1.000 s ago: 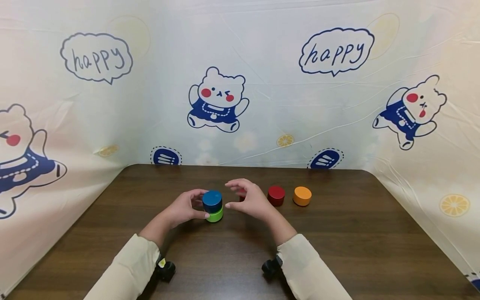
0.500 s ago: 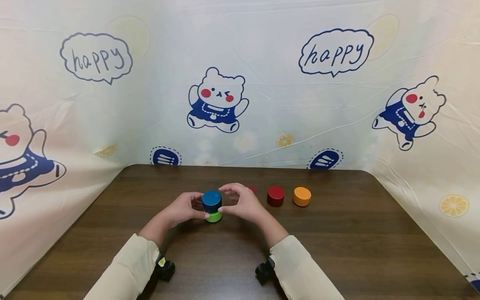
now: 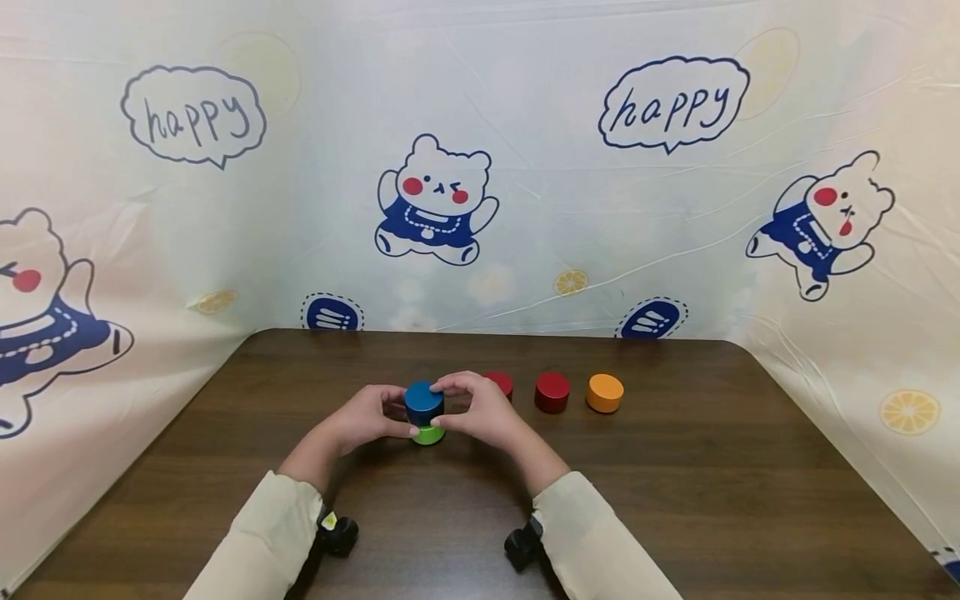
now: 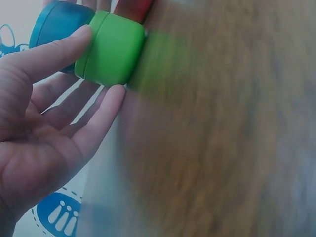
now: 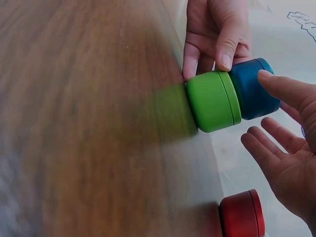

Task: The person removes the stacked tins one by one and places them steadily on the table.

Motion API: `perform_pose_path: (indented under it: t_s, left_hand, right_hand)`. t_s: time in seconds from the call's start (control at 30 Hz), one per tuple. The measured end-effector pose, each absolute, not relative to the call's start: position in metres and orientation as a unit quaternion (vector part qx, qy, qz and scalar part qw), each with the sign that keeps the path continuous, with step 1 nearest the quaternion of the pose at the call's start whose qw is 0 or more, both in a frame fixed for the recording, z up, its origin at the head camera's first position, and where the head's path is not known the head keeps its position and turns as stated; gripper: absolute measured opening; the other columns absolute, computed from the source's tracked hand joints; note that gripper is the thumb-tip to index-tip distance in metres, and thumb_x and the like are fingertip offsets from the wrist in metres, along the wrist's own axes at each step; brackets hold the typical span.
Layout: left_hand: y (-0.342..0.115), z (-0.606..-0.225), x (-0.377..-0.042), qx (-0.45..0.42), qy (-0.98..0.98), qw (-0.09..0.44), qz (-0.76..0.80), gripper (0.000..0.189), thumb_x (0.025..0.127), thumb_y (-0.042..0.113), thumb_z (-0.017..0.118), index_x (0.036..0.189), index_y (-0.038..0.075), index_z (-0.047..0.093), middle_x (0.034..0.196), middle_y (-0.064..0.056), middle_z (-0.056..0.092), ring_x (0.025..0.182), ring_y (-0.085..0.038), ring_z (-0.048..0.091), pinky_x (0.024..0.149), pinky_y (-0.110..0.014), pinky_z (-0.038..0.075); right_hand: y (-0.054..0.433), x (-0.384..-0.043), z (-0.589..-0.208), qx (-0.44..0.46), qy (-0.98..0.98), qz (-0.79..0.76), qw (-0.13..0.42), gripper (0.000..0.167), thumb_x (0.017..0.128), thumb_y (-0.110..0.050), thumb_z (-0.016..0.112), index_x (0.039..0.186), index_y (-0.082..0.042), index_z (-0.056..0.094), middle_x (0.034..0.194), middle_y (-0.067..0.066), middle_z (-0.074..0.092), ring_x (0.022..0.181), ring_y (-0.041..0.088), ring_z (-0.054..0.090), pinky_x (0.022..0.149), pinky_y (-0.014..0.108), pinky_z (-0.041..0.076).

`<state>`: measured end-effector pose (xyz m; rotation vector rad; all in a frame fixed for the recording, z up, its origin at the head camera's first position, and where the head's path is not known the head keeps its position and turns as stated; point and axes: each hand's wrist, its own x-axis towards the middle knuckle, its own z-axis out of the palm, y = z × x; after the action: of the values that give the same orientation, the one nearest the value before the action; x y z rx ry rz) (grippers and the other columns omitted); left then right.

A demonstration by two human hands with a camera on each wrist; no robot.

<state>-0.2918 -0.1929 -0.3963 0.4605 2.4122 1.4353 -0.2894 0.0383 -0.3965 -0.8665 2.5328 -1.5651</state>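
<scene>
A small blue lidded jar (image 3: 424, 402) sits on top of a matching green lidded jar (image 4: 113, 49), which stands on the brown table. My left hand (image 3: 369, 414) holds the stack from the left, its thumb near the green lid's edge and its fingers around the far side. From the right, my right hand (image 3: 480, 410) pinches the blue jar, with the thumb on its near side and a finger at its top rim. In the right wrist view, the other fingers of the right hand (image 5: 296, 153) are spread below the blue jar.
To the right of the stack stand a red jar (image 3: 501, 384), partly behind my right hand, another red jar (image 3: 552, 392) and an orange jar (image 3: 604, 393) in a row. A printed cloth (image 3: 547, 217) hangs behind the table (image 3: 720, 483).
My right hand has moved left from beside the stack until its thumb and finger reached the blue jar. The left hand and the jars have stayed in place.
</scene>
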Motion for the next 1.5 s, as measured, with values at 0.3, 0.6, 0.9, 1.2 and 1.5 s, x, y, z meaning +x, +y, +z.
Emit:
perform_pose_path:
  t_s: [0.3,0.6,0.9,1.2,1.5]
  left_hand:
    - [-0.196,-0.4,-0.293,0.157,0.827,0.152,0.518,0.051,0.081,0.015,0.081,0.126,0.0,0.06,0.121,-0.013,0.065,0.112,-0.031,0.06,0.099,-0.05,0.046]
    - [-0.196,-0.404,-0.292,0.148,0.819,0.146,0.535,0.052,0.08,0.014,0.082,0.125,-0.001,0.06,0.119,-0.014,0.065,0.111,-0.032,0.06,0.098,-0.049,0.047]
    - [-0.197,-0.407,-0.29,0.15,0.813,0.141,0.544,0.052,0.081,0.014,0.081,0.126,-0.001,0.059,0.12,-0.014,0.065,0.112,-0.032,0.06,0.098,-0.048,0.048]
    - [-0.196,-0.409,-0.292,0.141,0.812,0.137,0.55,0.053,0.08,0.014,0.081,0.126,-0.002,0.059,0.118,-0.014,0.065,0.109,-0.031,0.061,0.095,-0.045,0.05]
    - [-0.196,-0.409,-0.293,0.134,0.819,0.136,0.541,0.057,0.08,0.015,0.082,0.128,-0.003,0.057,0.122,-0.016,0.062,0.111,-0.032,0.06,0.094,-0.046,0.051]
  right_hand:
    - [0.035,-0.289,-0.395,-0.271,0.822,-0.501,0.02,0.032,0.084,-0.013,0.078,0.115,-0.013,0.07,0.119,0.003,0.063,0.104,0.016,0.063,0.089,0.029,0.053]
    - [0.031,-0.287,-0.394,-0.271,0.821,-0.501,0.023,0.037,0.083,-0.014,0.079,0.118,-0.013,0.067,0.122,0.004,0.062,0.107,0.019,0.063,0.089,0.03,0.053]
    - [0.031,-0.286,-0.396,-0.281,0.82,-0.499,0.011,0.033,0.084,-0.011,0.078,0.115,-0.012,0.069,0.12,0.003,0.063,0.105,0.017,0.063,0.091,0.029,0.052]
    - [0.032,-0.286,-0.394,-0.276,0.818,-0.504,0.0,0.032,0.083,-0.012,0.078,0.114,-0.012,0.07,0.119,0.004,0.062,0.105,0.019,0.064,0.09,0.03,0.053]
    - [0.036,-0.285,-0.391,-0.282,0.812,-0.511,-0.017,0.033,0.083,-0.009,0.078,0.115,-0.01,0.069,0.12,0.005,0.062,0.106,0.02,0.064,0.092,0.037,0.052]
